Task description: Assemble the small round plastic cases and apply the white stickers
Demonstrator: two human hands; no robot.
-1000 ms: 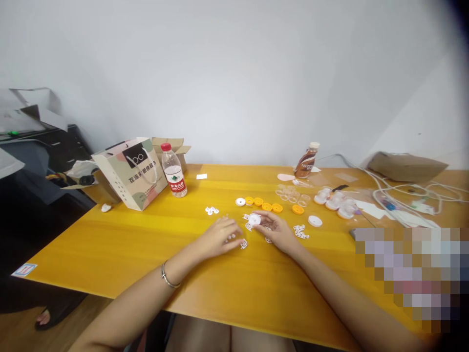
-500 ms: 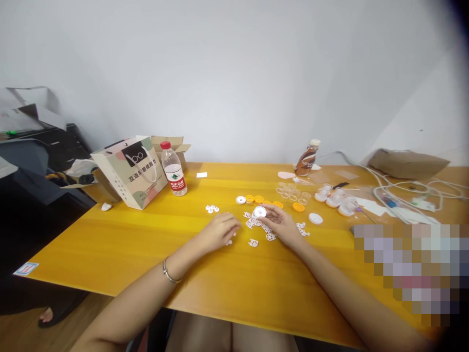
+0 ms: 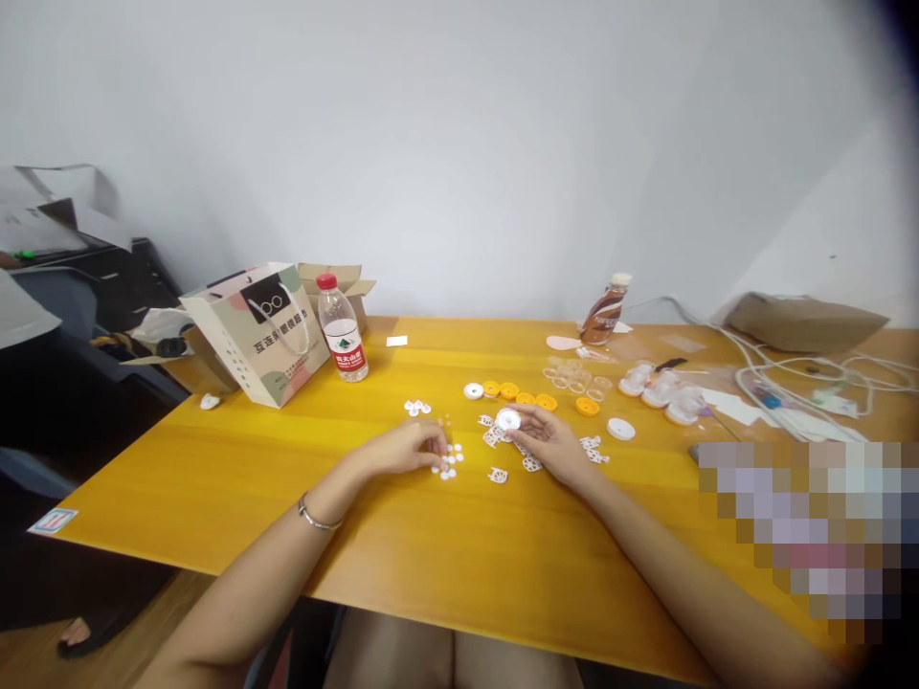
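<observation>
My right hand (image 3: 549, 442) rests on the yellow table (image 3: 459, 555) and pinches a small white round disc (image 3: 509, 419) between thumb and fingers. My left hand (image 3: 406, 448), bracelet on the wrist, lies with curled fingers touching a cluster of tiny white round pieces (image 3: 448, 461). What, if anything, its fingertips pinch is too small to see. White lattice-like plastic parts (image 3: 497, 475) lie between and beside both hands. A row of yellow discs (image 3: 527, 395) and a white disc (image 3: 472, 390) sit just beyond.
A paper gift bag (image 3: 258, 333), a water bottle (image 3: 342, 330) and a cardboard box stand at the back left. A brown drink bottle (image 3: 603, 311), clear cups, white cables (image 3: 804, 378) and a brown bag (image 3: 800, 322) crowd the back right. A blurred patch covers the right front.
My left hand has drawn back left, uncovering the tiny white pieces. My right hand lifted the white disc slightly up and right. A lattice part now lies in the open.
</observation>
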